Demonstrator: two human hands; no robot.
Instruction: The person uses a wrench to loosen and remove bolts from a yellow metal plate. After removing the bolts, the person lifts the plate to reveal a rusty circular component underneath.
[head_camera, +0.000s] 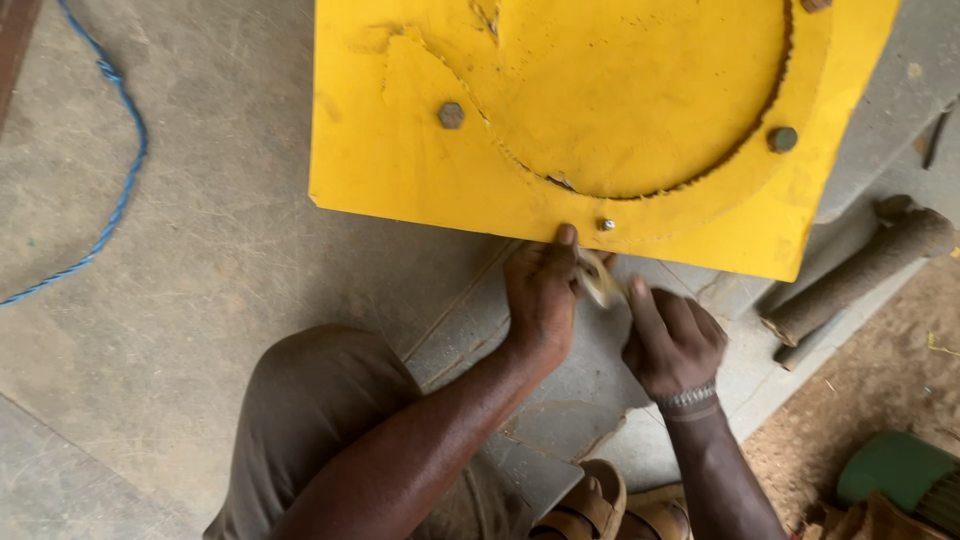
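Note:
A large yellow painted plate (420, 170) with a round disc (640, 90) set in it lies on the concrete floor. Two hex bolts (451, 115) (782, 139) and a small screw (605, 225) sit along the disc's rim. My left hand (542, 295) rests at the plate's near edge, thumb on the yellow surface just left of the small screw. My right hand (672, 340) is beside it, fingers closed. Both hands pinch a small pale, blurred piece (600, 280) between them; I cannot tell what it is.
A blue rope (118, 150) curves across the floor at left. A rusty cylindrical bar (860, 270) lies at right beside sawdust-covered ground (880, 390). A green object (895, 468) is at bottom right. My bent knee (310, 420) and sandals (600, 505) are below.

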